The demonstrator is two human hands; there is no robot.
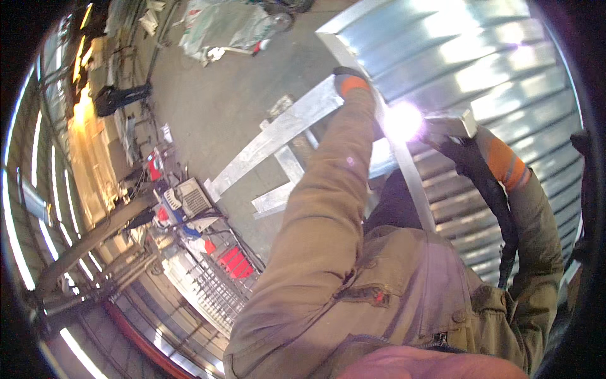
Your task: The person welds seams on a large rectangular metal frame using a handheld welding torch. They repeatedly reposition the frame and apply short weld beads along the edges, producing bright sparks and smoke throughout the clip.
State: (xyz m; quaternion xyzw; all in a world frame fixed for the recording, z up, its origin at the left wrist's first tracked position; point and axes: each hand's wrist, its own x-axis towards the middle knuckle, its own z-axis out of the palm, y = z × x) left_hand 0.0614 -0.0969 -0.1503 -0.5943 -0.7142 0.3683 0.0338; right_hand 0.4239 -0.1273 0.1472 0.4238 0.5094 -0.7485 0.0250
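A bright white welding arc (404, 123) glares on a metal frame bar (413, 183) in front of me and washes out the joint around it. My right hand (464, 151), in a dark glove with an orange cuff, is closed on a welding torch (435, 134) beside the glare. From that hand a black cable (507, 234) hangs down. My left hand (349, 81), gloved the same way, is closed on the frame's edge beyond the arc, its fingertips partly hidden. Ribbed shiny sheet metal (467, 57) lies across the frame on the right.
Flat metal legs (278, 136) reach out to the left over the concrete floor (208, 120). Farther left stand a grey machine (189, 197), a red crate (236, 261) and a wire rack (202, 281). A pale plastic bag (227, 28) lies on the floor at the back.
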